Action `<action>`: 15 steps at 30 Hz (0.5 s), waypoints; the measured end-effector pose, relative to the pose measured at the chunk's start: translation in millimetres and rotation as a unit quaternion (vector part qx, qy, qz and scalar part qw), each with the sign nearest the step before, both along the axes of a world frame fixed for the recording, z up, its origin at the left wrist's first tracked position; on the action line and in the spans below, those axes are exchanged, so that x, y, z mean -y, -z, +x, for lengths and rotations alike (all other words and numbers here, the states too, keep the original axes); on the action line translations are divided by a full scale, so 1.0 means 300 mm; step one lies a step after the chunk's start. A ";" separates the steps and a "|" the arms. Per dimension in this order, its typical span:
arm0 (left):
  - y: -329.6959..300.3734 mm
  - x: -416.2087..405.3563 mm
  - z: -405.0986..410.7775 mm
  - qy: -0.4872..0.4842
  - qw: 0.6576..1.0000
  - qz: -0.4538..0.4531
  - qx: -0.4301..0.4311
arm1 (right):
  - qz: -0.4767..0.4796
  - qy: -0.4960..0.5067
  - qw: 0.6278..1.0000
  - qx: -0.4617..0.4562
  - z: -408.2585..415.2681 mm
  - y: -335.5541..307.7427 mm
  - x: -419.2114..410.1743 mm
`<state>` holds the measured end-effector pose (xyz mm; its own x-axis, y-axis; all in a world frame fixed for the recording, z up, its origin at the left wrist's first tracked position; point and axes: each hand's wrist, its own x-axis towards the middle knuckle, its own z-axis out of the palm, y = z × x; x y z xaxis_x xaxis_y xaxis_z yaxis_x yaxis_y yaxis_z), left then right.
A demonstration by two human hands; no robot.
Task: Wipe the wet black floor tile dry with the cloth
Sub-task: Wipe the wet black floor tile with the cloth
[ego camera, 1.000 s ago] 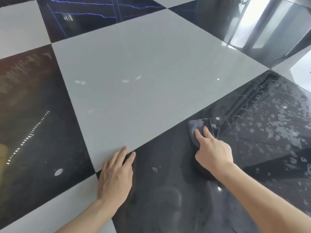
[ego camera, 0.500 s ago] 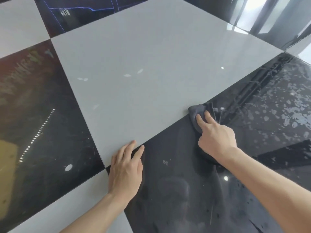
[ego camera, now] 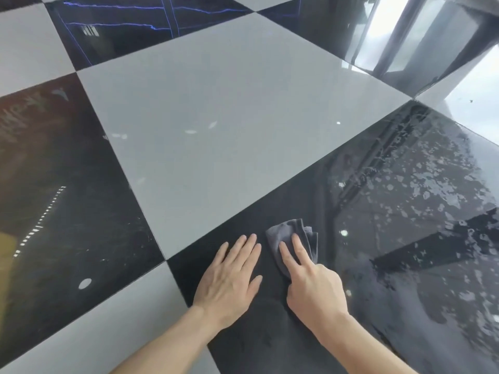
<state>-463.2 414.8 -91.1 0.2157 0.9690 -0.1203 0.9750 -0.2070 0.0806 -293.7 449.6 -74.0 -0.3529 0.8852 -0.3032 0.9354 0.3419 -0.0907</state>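
Note:
The wet black floor tile (ego camera: 391, 238) fills the lower right; water drops and patches cover its right half, while the part near my hands looks smeared and duller. A small crumpled grey cloth (ego camera: 290, 233) lies on the tile near its left corner. My right hand (ego camera: 310, 282) presses down on the cloth with two fingers stretched over it and the rest curled on its lower edge. My left hand (ego camera: 232, 279) rests flat on the same tile just left of the cloth, fingers apart, holding nothing.
A large grey tile (ego camera: 229, 112) lies beyond the black one, with a few small water marks. Other glossy black tiles (ego camera: 54, 198) and pale tiles (ego camera: 94, 327) form a checker pattern around. A bright window reflection (ego camera: 405, 31) shows at the top right.
My right hand has pulled the cloth back from the seam with the grey tile toward me. My left hand has shifted right, off the seam and fully onto the black tile.

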 end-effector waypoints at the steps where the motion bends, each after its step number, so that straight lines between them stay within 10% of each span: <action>1: 0.007 -0.006 0.016 0.001 1.000 -0.015 -0.009 | 0.000 0.008 1.000 -0.002 0.007 -0.003 0.022; 15: 0.011 0.092 -0.224 -0.058 0.996 -0.031 -0.064 | 0.039 0.026 0.999 0.014 -0.059 0.019 -0.104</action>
